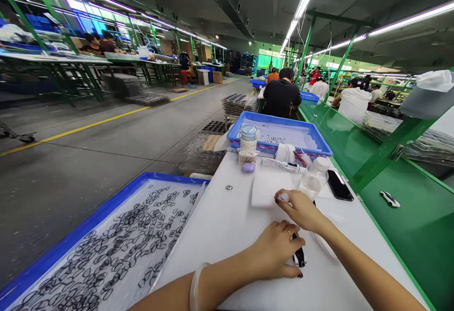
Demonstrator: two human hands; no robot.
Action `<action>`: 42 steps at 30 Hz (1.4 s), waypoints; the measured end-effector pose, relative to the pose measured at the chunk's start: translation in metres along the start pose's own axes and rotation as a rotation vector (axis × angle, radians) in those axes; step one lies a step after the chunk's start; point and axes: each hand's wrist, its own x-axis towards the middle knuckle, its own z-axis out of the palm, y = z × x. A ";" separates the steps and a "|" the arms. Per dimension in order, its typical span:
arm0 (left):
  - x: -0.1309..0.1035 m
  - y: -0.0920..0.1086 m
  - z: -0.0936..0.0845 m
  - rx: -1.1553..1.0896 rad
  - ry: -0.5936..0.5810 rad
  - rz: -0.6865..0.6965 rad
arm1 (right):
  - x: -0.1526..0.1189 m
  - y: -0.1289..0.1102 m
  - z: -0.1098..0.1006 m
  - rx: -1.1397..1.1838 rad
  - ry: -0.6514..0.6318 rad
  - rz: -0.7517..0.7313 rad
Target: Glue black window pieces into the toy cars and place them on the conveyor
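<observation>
My left hand point(275, 250), wearing a ring and a white bangle, curls over a small black-and-white toy car point(300, 256) on the white table. Its fingers and thumb close around the car, and part of the car is hidden under them. Just beyond, my right hand point(303, 210) grips a small white tube-like thing point(284, 198), of which only the round end shows at the fingertips. That hand is over the near edge of a white paper sheet point(262, 190). A clear bottle with a white cap point(315, 176) stands beyond my right hand.
A blue-rimmed tray point(117, 197) of dark rings lies left; another blue tray point(234, 133) sits ahead. A jar point(248, 138), cotton swabs point(247, 156), purple case point(248, 167) and phone point(339, 185) stand about. Another toy car point(390, 199) rests on the green conveyor point(418, 235).
</observation>
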 end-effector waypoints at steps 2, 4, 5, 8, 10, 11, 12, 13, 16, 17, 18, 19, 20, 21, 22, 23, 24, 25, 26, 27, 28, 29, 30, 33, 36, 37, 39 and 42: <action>0.003 -0.001 0.003 -0.011 0.022 -0.008 | 0.001 -0.001 -0.001 0.030 -0.012 -0.001; 0.005 -0.002 0.006 -0.024 0.041 -0.010 | 0.004 0.000 -0.005 0.095 -0.031 -0.009; 0.006 -0.003 0.007 -0.032 0.047 -0.007 | 0.005 0.000 -0.008 0.140 -0.041 -0.015; 0.007 -0.003 0.008 -0.068 0.053 0.000 | 0.001 0.002 -0.019 0.288 -0.032 -0.037; 0.006 -0.002 0.008 -0.111 0.069 -0.001 | -0.011 0.001 -0.022 0.485 0.113 -0.053; 0.005 -0.001 0.008 -0.142 0.085 -0.006 | -0.020 0.000 -0.022 0.624 0.224 -0.059; 0.003 0.001 0.009 -0.176 0.102 -0.015 | -0.029 -0.001 -0.021 0.774 0.341 -0.068; 0.002 0.003 0.009 -0.209 0.116 -0.030 | -0.038 -0.001 -0.018 0.915 0.446 -0.083; -0.002 0.010 0.010 -0.271 0.129 -0.086 | -0.057 0.002 -0.002 1.136 0.583 -0.109; -0.003 0.013 0.010 -0.279 0.125 -0.100 | -0.059 0.005 0.006 1.145 0.604 -0.081; -0.004 0.015 0.010 -0.284 0.122 -0.110 | -0.059 0.009 0.014 1.135 0.615 -0.031; -0.004 0.016 0.010 -0.286 0.121 -0.119 | -0.058 0.012 0.021 1.114 0.617 0.031; -0.005 0.018 0.010 -0.287 0.122 -0.127 | -0.057 0.016 0.028 1.088 0.611 0.090; -0.005 0.018 0.009 -0.292 0.123 -0.133 | -0.055 0.020 0.035 1.066 0.600 0.134; -0.006 0.019 0.009 -0.301 0.127 -0.138 | -0.053 0.023 0.039 1.052 0.589 0.159; -0.006 0.019 0.009 -0.317 0.133 -0.141 | -0.052 0.025 0.042 1.048 0.583 0.170; -0.007 0.019 0.008 -0.340 0.142 -0.144 | -0.051 0.027 0.044 1.042 0.584 0.181; -0.008 0.018 0.006 -0.368 0.151 -0.149 | -0.051 0.027 0.044 1.034 0.579 0.193; -0.008 0.018 0.005 -0.400 0.161 -0.158 | -0.051 0.027 0.044 1.027 0.561 0.209; -0.008 0.018 0.003 -0.435 0.171 -0.171 | -0.052 0.025 0.042 1.017 0.534 0.233; -0.008 0.018 0.001 -0.469 0.182 -0.187 | -0.054 0.022 0.039 1.024 0.512 0.246; -0.008 0.018 0.000 -0.500 0.192 -0.205 | -0.056 0.018 0.035 1.054 0.509 0.233; -0.008 0.017 -0.001 -0.525 0.201 -0.221 | -0.060 0.013 0.030 1.103 0.527 0.190; -0.007 0.016 -0.003 -0.582 0.216 -0.244 | -0.075 -0.005 0.014 1.259 0.576 -0.013; -0.007 0.014 -0.003 -0.639 0.223 -0.256 | -0.091 -0.014 0.010 1.348 0.484 -0.108; -0.007 0.014 -0.003 -0.651 0.228 -0.259 | -0.095 -0.015 0.012 1.385 0.464 -0.119; -0.007 0.014 -0.002 -0.665 0.241 -0.259 | -0.100 -0.014 0.018 1.455 0.464 -0.132; -0.006 0.013 -0.003 -0.673 0.258 -0.254 | -0.102 -0.016 0.025 1.480 0.476 -0.087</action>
